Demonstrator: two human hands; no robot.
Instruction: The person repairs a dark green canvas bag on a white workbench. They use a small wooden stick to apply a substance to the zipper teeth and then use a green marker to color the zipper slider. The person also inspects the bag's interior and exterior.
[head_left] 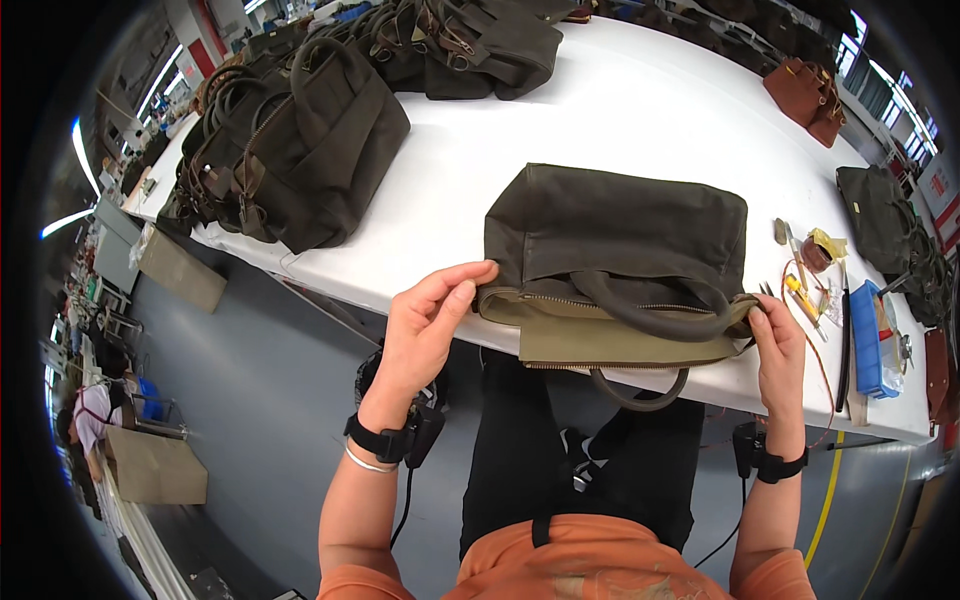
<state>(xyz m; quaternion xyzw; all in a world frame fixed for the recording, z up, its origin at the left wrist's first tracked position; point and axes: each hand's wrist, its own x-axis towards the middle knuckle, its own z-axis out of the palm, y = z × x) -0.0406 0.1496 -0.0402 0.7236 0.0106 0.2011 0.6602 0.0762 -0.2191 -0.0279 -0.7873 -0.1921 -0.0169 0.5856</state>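
Observation:
A dark olive handbag [620, 225] lies on its side at the table's near edge, its zippered mouth toward me. The mouth is open and shows a lighter olive lining [600, 345]. One rounded handle [665, 318] crosses the opening, and the other hangs below the edge. My left hand [430, 325] pinches the bag's left top corner between thumb and fingers. At the opposite corner, by the zipper end, my right hand [780, 350] grips the bag, its fingertips partly hidden behind the fabric.
Several similar dark bags [300, 150] stand at the left and back of the white table [640, 100]. On the right are a yellow-handled tool [800, 295], a roll of tape [822, 252], a black rod [845, 350] and a blue bin [872, 340]. Brown bags [805, 98] sit farther back.

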